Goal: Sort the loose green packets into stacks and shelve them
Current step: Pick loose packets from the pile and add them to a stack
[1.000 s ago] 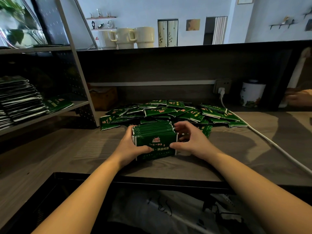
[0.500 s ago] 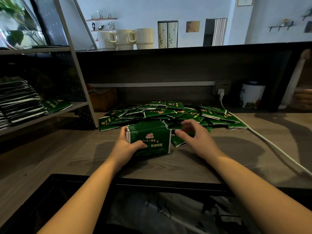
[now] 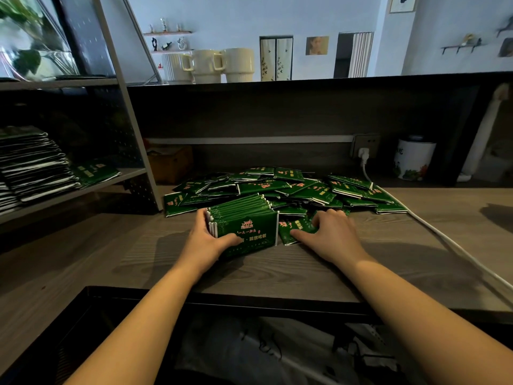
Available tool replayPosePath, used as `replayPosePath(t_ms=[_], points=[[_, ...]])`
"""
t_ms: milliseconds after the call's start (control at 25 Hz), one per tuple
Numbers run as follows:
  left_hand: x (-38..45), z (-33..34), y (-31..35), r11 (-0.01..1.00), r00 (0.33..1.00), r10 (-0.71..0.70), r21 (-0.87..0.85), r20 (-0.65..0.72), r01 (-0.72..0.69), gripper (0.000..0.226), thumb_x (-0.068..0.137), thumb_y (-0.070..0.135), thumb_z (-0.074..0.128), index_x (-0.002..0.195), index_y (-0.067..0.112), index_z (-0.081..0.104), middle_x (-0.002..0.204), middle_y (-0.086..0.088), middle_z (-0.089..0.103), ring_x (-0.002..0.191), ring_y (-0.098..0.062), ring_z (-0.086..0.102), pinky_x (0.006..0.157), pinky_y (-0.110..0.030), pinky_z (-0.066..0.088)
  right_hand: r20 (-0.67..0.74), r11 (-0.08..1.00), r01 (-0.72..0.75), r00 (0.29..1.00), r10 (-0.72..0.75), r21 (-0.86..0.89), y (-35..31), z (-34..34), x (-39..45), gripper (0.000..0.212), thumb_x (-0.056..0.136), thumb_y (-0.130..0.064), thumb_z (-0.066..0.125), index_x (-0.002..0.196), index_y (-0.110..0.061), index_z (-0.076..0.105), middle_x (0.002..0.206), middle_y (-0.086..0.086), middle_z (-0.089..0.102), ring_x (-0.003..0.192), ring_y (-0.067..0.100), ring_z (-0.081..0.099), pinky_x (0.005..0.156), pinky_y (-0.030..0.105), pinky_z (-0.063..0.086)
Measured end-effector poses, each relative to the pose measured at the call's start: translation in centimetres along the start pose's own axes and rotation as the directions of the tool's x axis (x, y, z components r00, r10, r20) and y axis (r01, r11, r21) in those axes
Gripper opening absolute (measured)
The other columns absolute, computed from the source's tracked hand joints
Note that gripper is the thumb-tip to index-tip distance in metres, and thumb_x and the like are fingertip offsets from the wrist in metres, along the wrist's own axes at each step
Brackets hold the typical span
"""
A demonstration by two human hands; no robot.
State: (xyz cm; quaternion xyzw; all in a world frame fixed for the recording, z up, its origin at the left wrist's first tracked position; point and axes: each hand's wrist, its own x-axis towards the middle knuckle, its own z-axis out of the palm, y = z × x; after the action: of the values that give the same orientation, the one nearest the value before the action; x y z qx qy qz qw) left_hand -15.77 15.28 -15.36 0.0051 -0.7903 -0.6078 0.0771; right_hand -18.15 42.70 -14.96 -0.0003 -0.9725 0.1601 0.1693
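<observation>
Green packets, loose point(image 3: 299, 187): heaped in an untidy pile on the wooden counter point(image 3: 166, 262), toward the back wall; those underneath are covered by the ones on top, and the printed lettering is too small to be read.

Head view. Stack of green packets point(image 3: 244, 222): stood on edge at the near side of the pile, gripped by the left hand point(image 3: 206, 240), thumb laid across the front face, fingers hidden behind the left end. Right hand point(image 3: 330, 234): spread flat over a single packet point(image 3: 294, 229) just beside the stack, thumb at its near edge; fingertips are partly lost among the pile. Shelf unit point(image 3: 111, 179): at left, a few green packets point(image 3: 95, 172) are laid on it beside dark stacks cut off by the frame edge. White cable point(image 3: 433, 232): run along the right of the pile, its lower end cut off.
</observation>
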Motion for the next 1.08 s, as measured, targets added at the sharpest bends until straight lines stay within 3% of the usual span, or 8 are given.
replayPosePath(t_ms=[80, 160, 400, 640, 720, 800, 920, 1080], points=[[0.1, -0.1, -0.1, 1.000, 1.000, 0.003, -0.015, 0.000, -0.003, 0.109, 0.073, 0.022, 0.089, 0.157, 0.030, 0.020, 0.123, 0.024, 0.042, 0.113, -0.004, 0.046, 0.096, -0.023, 0.032, -0.048, 0.999, 0.044, 0.998, -0.043, 0.023, -0.1, -0.4, -0.2, 0.054, 0.079, -0.071, 0.061, 0.107, -0.025, 0.058, 0.105, -0.004, 0.054, 0.111, 0.021, 0.051, 0.092, 0.040, 0.041], [0.2, -0.2, -0.2, 0.999, 1.000, 0.000, -0.040, 0.004, 0.001, 0.119, 0.072, 0.024, 0.089, 0.161, 0.027, 0.009, 0.149, 0.008, 0.037, 0.137, -0.020, 0.035, 0.101, -0.034, 0.029, -0.007, 0.982, 0.152, 0.988, -0.152, 0.108, 0.0, -0.7, -0.4, 0.040, 0.083, -0.059, 0.065, 0.108, -0.029, 0.058, 0.113, -0.007, 0.055, 0.116, 0.019, 0.049, 0.098, 0.040, 0.040], [0.4, -0.2, -0.4, 0.995, 0.999, -0.032, -0.094, -0.036, 0.029, 0.118, 0.072, 0.023, 0.089, 0.160, 0.029, 0.011, 0.164, -0.008, 0.025, 0.146, -0.033, 0.028, 0.106, -0.043, 0.029, 0.199, 0.932, 0.287, 0.922, -0.331, 0.223, 0.4, -1.2, -0.5, 0.065, 0.080, -0.064, 0.068, 0.136, -0.032, 0.057, 0.117, -0.009, 0.057, 0.118, 0.015, 0.043, 0.106, 0.042, 0.032], [0.3, -0.2, -0.3, 0.994, 0.999, -0.024, -0.104, -0.036, 0.020, 0.118, 0.072, 0.022, 0.088, 0.161, 0.029, 0.011, 0.165, -0.008, 0.025, 0.147, -0.033, 0.026, 0.114, -0.048, 0.027, 0.106, 0.848, 0.527, 0.842, -0.529, 0.045, -0.6, -1.2, -0.7, 0.025, 0.098, -0.035, 0.058, 0.113, -0.019, 0.069, 0.100, -0.007, 0.058, 0.100, 0.014, 0.051, 0.087, 0.037, 0.048], [0.2, -0.2, -0.1, 0.997, 0.999, -0.023, -0.079, -0.038, 0.020, 0.119, 0.069, 0.025, 0.090, 0.160, 0.028, 0.013, 0.163, -0.008, 0.028, 0.148, -0.034, 0.027, 0.116, -0.049, 0.025, 0.093, 0.864, 0.498, 0.859, -0.503, 0.071, -0.7, -1.2, -0.9, 0.018, 0.099, -0.031, 0.055, 0.109, -0.020, 0.066, 0.101, -0.005, 0.062, 0.098, 0.016, 0.057, 0.083, 0.036, 0.050], [0.0, -0.4, 0.2, 0.996, 0.999, -0.037, -0.087, -0.018, 0.035, 0.121, 0.059, 0.031, 0.091, 0.158, 0.027, 0.021, 0.158, -0.008, 0.038, 0.144, -0.034, 0.036, 0.120, -0.052, 0.027, 0.048, 0.890, 0.333, 0.930, -0.365, 0.312, -0.5, -1.5, -1.1, 0.009, 0.101, -0.030, 0.053, 0.101, -0.027, 0.061, 0.093, -0.007, 0.064, 0.085, 0.013, 0.062, 0.071, 0.032, 0.053], [0.0, -0.5, 0.5, 0.992, 0.999, -0.053, -0.110, 0.007, 0.054, 0.104, 0.065, 0.019, 0.090, 0.152, 0.019, 0.031, 0.141, -0.007, 0.056, 0.129, -0.029, 0.053, 0.115, -0.054, 0.037, 0.053, 0.544, -0.003, 0.996, -0.075, 0.839, -0.6, -2.1, -1.1, 0.018, 0.103, -0.022, 0.049, 0.088, -0.024, 0.059, 0.094, 0.000, 0.066, 0.086, 0.016, 0.066, 0.057, 0.028, 0.058], [0.0, -0.5, 0.5, 0.991, 0.998, -0.061, -0.120, 0.007, 0.061, 0.099, 0.073, 0.010, 0.086, 0.153, 0.022, 0.029, 0.134, -0.002, 0.060, 0.121, -0.025, 0.058, 0.112, -0.048, 0.041, 0.231, -0.030, -0.229, 0.968, 0.101, 0.973, -0.3, -2.7, -0.1, 0.021, 0.105, -0.021, 0.045, 0.105, -0.010, 0.063, 0.111, 0.015, 0.071, 0.100, 0.033, 0.071, 0.061, 0.038, 0.062]])
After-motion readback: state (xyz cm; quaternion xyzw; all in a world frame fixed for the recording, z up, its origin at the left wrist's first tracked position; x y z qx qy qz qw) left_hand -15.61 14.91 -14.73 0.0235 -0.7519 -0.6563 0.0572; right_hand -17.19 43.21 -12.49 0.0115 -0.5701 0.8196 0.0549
